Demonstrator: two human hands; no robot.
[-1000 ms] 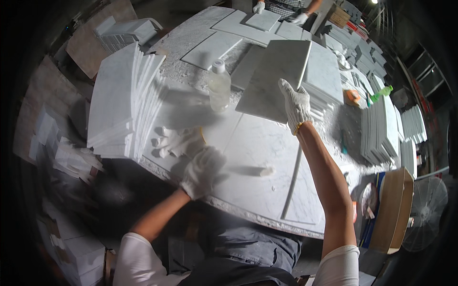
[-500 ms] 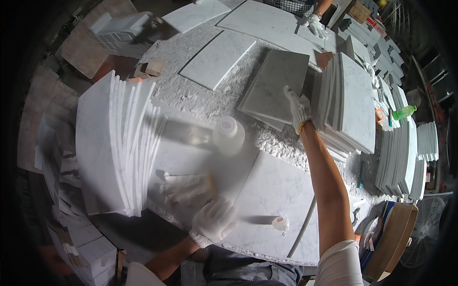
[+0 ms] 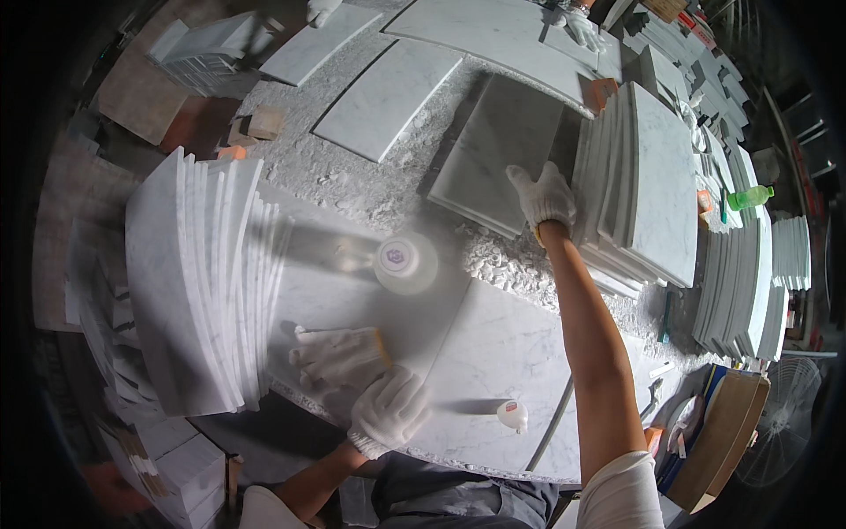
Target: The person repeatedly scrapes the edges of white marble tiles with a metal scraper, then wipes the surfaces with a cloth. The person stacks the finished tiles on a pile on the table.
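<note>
My right hand (image 3: 545,201), in a white knit glove, rests at the right part of a grey-veined marble tile (image 3: 498,145), fingers stretched and thumb apart. This tile lies almost squarely over at least one more. Near the front of the worktable, my left hand (image 3: 390,413), also gloved, lies on a pale marble slab (image 3: 507,353) with fingers extended. Beside it lies a loose white glove (image 3: 339,354) with a yellow cuff edge. A translucent white bottle (image 3: 405,263) stands beyond the glove. Right of my left hand is a small white bottle (image 3: 512,414).
Upright tiles stand in a left stack (image 3: 181,291) and a right stack (image 3: 652,185). White rubble (image 3: 352,176) covers the table around flat slabs (image 3: 388,97). A co-worker's gloved hands (image 3: 582,31) show at the far edge. A green bottle (image 3: 751,197) and a fan (image 3: 780,423) are at right.
The tiles under my right hand were fanned apart and now line up more closely. My right hand has turned and slid a little nearer. The view has shifted slightly; my left hand stays by the glove.
</note>
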